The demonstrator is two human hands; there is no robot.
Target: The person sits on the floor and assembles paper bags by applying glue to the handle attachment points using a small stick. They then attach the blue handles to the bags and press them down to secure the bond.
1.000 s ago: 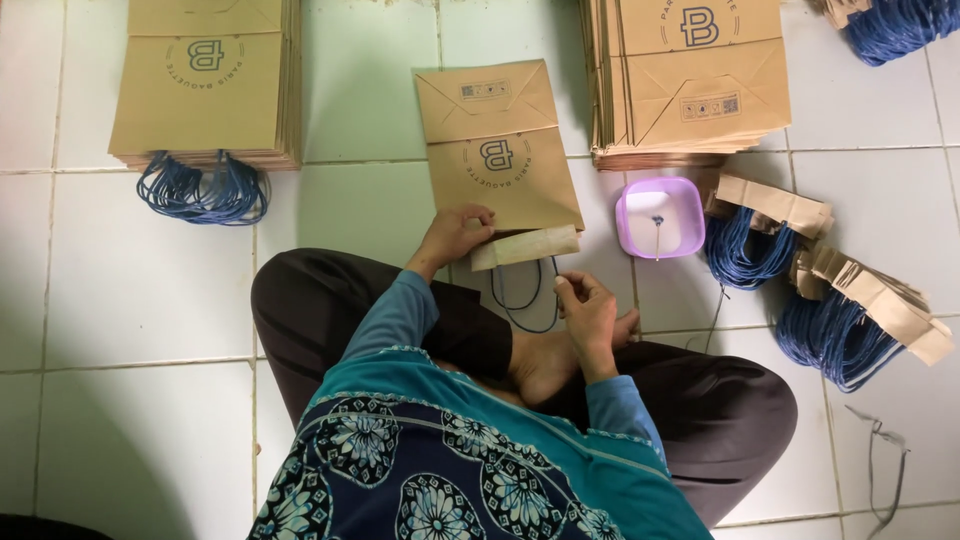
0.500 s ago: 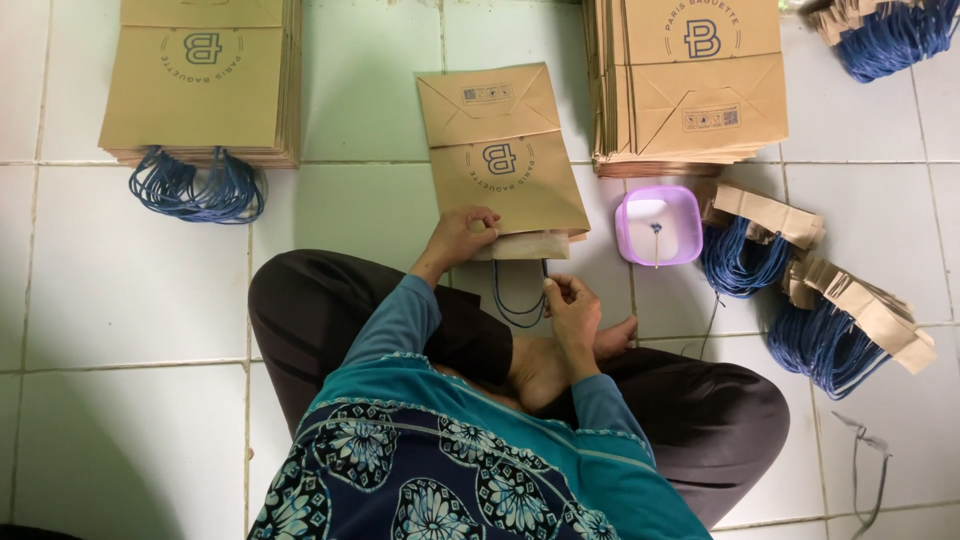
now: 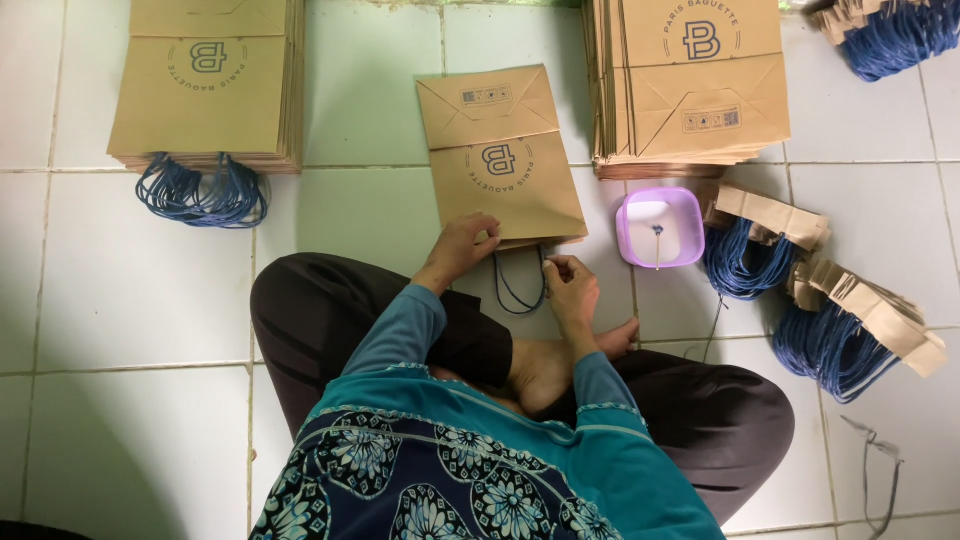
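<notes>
While the left hand (image 3: 462, 243) presses flat on the paper bag (image 3: 500, 160) on the floor, the right hand (image 3: 570, 285) pinches its blue cord handle (image 3: 520, 290); a hard tug might tear the mouth.

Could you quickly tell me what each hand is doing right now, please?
Left hand: pressing flat on the brown paper bag.
Right hand: pinching the bag's blue cord handle.

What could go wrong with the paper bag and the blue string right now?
The left hand presses the brown paper bag flat, so a slip could crease it. The right hand pinches the blue cord handle, which might pull loose or tangle. The purple tub sits near that hand and could get knocked.
</notes>
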